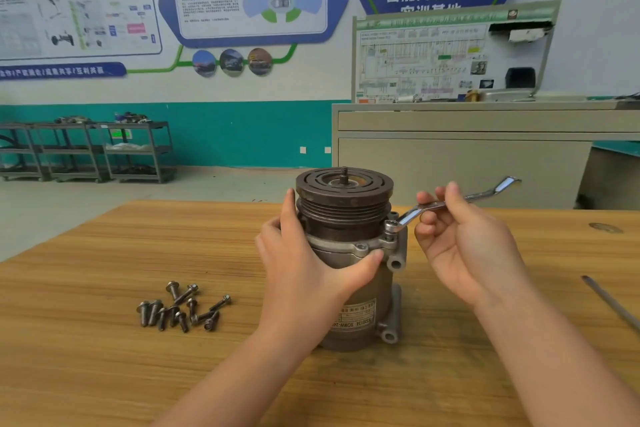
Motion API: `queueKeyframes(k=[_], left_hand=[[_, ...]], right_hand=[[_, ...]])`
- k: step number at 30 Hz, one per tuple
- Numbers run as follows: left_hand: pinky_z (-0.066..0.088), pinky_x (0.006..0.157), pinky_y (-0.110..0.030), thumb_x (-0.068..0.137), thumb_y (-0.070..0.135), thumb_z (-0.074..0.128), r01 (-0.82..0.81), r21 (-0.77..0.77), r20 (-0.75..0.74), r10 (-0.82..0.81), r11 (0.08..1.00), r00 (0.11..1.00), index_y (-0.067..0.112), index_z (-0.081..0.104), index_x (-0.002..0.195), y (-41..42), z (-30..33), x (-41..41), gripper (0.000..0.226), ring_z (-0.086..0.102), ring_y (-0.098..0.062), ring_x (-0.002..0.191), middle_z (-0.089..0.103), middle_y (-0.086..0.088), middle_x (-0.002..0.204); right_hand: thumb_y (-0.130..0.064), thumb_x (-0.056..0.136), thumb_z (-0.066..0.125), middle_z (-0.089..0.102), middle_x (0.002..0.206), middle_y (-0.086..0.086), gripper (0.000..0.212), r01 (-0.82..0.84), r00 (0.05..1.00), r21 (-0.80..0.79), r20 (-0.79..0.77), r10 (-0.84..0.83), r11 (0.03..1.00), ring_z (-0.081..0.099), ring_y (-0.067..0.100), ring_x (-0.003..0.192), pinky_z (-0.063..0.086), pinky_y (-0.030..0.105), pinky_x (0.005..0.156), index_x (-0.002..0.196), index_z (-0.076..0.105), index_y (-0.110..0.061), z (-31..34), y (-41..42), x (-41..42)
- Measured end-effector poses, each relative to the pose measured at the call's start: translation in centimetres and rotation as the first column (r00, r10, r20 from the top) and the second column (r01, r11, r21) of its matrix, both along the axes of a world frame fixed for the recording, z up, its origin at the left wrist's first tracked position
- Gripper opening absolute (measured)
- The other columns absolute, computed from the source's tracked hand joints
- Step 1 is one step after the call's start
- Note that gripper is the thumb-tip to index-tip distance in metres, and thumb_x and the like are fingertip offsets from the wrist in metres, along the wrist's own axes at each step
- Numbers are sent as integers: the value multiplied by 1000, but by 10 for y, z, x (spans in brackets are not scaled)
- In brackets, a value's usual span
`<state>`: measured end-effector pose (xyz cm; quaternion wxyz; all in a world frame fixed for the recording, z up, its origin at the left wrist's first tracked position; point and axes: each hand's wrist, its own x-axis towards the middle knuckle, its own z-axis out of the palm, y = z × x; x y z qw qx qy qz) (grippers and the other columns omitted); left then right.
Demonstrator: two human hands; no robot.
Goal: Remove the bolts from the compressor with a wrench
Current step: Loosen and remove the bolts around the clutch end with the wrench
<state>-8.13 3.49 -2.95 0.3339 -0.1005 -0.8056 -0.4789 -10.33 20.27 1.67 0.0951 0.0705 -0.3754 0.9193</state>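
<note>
A grey compressor (pixel 360 291) with a dark grooved pulley (pixel 344 189) on top stands upright on the wooden table (pixel 104 340). My left hand (pixel 304 263) wraps round its body, thumb on the flange and fingers up against the pulley's left side. My right hand (pixel 464 236) pinches the shaft of a silver ring wrench (pixel 485 196). The wrench's ring end sits on a bolt (pixel 390 229) at the flange's right side. Another bolt head (pixel 361 247) shows on the flange front. Several removed bolts (pixel 183 308) lie in a heap left of the compressor.
A thin dark metal rod (pixel 611 303) lies on the table at the far right. Behind the table stand a beige cabinet (pixel 467 152) with a display board and, far left, grey shelving racks (pixel 86 151).
</note>
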Motion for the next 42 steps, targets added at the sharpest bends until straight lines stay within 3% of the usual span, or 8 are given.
queueKeyframes(k=[7, 15, 20, 22, 26, 33, 37, 42], left_hand=[[28, 88, -15, 47, 74, 69, -52, -1, 2, 52, 999, 999, 36, 14, 151, 3, -2, 3, 123, 24, -1, 114, 35, 11, 122], [27, 90, -22, 48, 76, 66, -191, -43, -6, 191, 981, 982, 33, 13, 150, 17, -2, 11, 123, 23, -7, 111, 33, 6, 117], [24, 87, -20, 45, 77, 64, -188, -28, 1, 188, 982, 982, 38, 11, 148, 14, -4, 11, 123, 21, -5, 113, 29, 10, 117], [24, 86, -18, 44, 77, 64, -173, -19, 5, 173, 985, 985, 40, 10, 148, 13, -4, 10, 123, 20, -4, 112, 28, 11, 116], [25, 83, -14, 45, 75, 68, -139, -15, 7, 139, 990, 990, 40, 10, 148, 14, -4, 10, 123, 22, -6, 113, 30, 9, 117], [27, 89, -22, 45, 75, 68, -154, -33, 3, 155, 987, 988, 39, 10, 149, 15, -3, 10, 124, 23, -8, 117, 31, 8, 121], [24, 81, -12, 43, 78, 64, -150, -17, -16, 150, 989, 989, 40, 11, 147, 14, -4, 11, 123, 21, -4, 111, 30, 9, 118], [26, 88, -19, 44, 73, 68, -155, -7, -8, 155, 988, 988, 38, 13, 148, 15, -4, 12, 123, 22, -6, 113, 31, 8, 118]], right_hand=[[-24, 101, 45, 67, 66, 6, 20, -93, 996, -56, 5, 94, 994, 53, 9, 44, 45, 18, 42, 86, 50, -12, -5, 5, -9], [-26, 102, 43, 62, 64, -1, 26, -176, 984, 6, 35, 176, 984, 50, 3, 43, 43, 14, 40, 101, 60, -7, -1, 4, -22], [-25, 104, 41, 66, 58, 1, 22, 174, 983, 6, -62, -173, 985, 53, 6, 42, 45, 17, 42, 95, 53, -9, 0, -9, -11], [-26, 104, 42, 68, 61, 2, 20, 373, 911, -9, -188, -368, 928, 59, 9, 46, 49, 20, 46, 90, 47, -12, 4, -8, 1], [-25, 104, 43, 64, 64, 3, 16, 754, 604, 68, -463, -649, 653, 59, 12, 41, 47, 24, 44, 88, 40, -22, 6, -2, 21], [-46, 100, 42, 64, 76, -6, 10, 870, 394, 149, -784, -481, 470, 61, 7, 49, 50, 27, 50, 94, 39, -38, -5, -17, 29], [-47, 100, 44, 63, 75, -9, 7, 890, 338, 142, -842, -420, 432, 63, 8, 53, 51, 29, 54, 99, 43, -54, -8, -17, 27], [-37, 101, 47, 60, 66, 3, 19, 952, 204, 116, -930, -305, 284, 60, 15, 54, 49, 28, 55, 91, 52, -22, -15, -19, 27]])
